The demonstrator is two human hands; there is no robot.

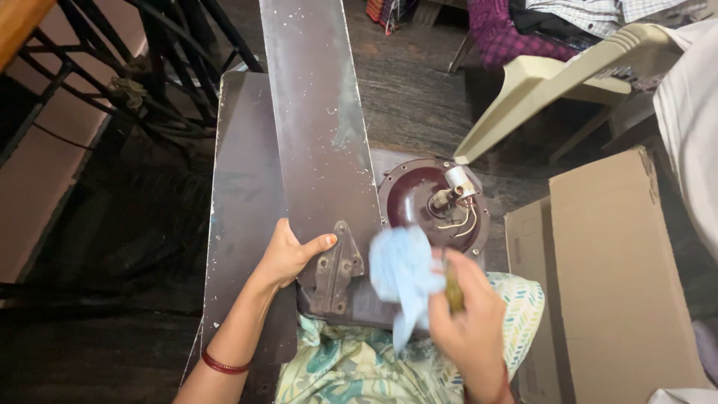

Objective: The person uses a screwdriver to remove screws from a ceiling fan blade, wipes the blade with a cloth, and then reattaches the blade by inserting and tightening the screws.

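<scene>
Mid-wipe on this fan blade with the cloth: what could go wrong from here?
1. The brown fan blade rests across the lap, steadied only by the left hand near its metal bracket; it could tip or slide.
2. The light blue cloth in the right hand moves close to the motor hub; it might snag the exposed wires.

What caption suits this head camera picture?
Left hand steadies a brown fan blade; right hand holds a light blue cloth.
</scene>
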